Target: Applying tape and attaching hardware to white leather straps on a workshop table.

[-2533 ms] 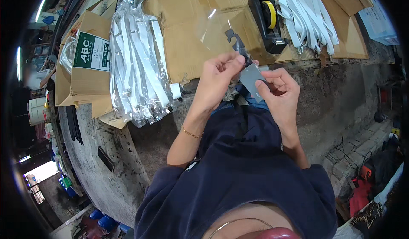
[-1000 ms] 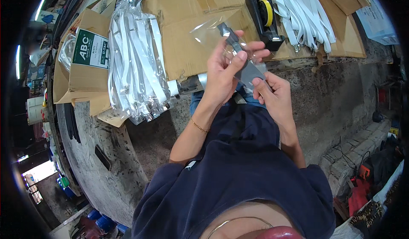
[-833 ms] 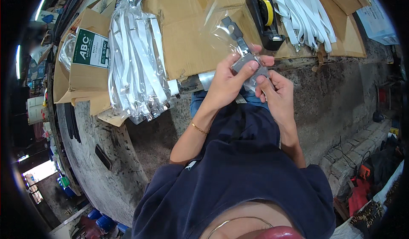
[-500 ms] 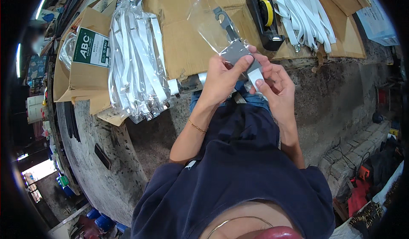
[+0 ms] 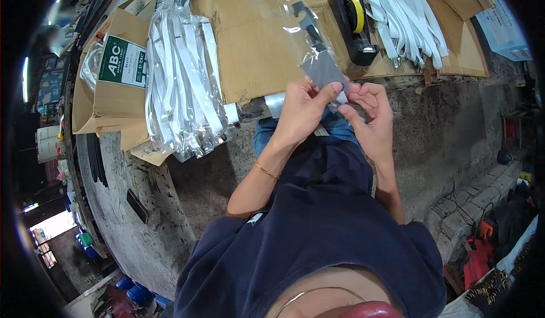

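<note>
Near the edge of the cardboard-covered table, both my hands hold a clear plastic bag (image 5: 286, 27). Inside it are a flat grey card (image 5: 322, 70) and a dark grey hooked piece (image 5: 306, 22) pointing away from me. My left hand (image 5: 304, 109) pinches the bag's near end, thumb on top of the grey card. My right hand (image 5: 372, 111) is closed at the bag's near right corner, with thumb and fingers together. A small bit of white strip (image 5: 342, 98) shows between the two thumbs; the rest of it is hidden.
A black tape dispenser (image 5: 353, 26) with yellow tape stands just beyond my hands. Bagged white straps (image 5: 184, 82) lie at left, beside an open cardboard box (image 5: 122, 105). Loose white straps (image 5: 406, 20) lie at far right. A dark phone-like slab (image 5: 137, 206) rests at lower left.
The grey card and hooked piece have shifted slightly to the right, and the bag's far end looks lower. Less of the white strip shows between my thumbs. Both hands keep their hold.
</note>
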Available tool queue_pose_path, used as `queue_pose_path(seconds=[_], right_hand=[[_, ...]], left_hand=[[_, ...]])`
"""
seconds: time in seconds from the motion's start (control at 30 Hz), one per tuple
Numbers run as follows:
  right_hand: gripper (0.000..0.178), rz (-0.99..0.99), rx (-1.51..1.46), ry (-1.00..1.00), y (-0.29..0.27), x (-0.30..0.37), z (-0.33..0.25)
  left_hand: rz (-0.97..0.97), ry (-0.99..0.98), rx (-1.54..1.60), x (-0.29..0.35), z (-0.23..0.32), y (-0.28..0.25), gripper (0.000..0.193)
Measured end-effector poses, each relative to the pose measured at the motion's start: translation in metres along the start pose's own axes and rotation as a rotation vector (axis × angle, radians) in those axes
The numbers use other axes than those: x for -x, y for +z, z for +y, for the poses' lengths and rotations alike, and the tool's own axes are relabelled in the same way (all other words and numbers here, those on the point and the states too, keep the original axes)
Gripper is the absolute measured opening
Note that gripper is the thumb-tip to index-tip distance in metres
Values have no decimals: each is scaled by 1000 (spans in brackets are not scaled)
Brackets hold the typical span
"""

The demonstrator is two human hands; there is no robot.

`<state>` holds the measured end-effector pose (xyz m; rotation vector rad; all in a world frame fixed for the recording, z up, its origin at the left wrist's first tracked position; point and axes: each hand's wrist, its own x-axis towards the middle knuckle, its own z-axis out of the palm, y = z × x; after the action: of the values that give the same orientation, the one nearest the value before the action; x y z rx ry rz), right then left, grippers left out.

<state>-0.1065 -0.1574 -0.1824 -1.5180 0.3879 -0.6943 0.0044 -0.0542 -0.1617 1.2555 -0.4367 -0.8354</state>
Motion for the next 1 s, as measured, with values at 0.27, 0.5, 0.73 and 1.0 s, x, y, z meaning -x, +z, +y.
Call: queue_pose_path(seconds=[0.27, 0.5, 0.73, 1.0], right_hand=[[20, -199, 50, 306, -19, 9, 35], [41, -232, -163, 377, -22, -1, -1], [42, -165, -204, 439, -21, -1, -6], [41, -118, -180, 424, -16, -2, -17]], left_hand=[[-23, 12, 227, -8, 11, -1, 27], [-123, -228, 428, -8, -10, 1, 26], [-118, -159, 127, -6, -13, -2, 27], [-124, -134, 0, 1, -18, -3, 17]])
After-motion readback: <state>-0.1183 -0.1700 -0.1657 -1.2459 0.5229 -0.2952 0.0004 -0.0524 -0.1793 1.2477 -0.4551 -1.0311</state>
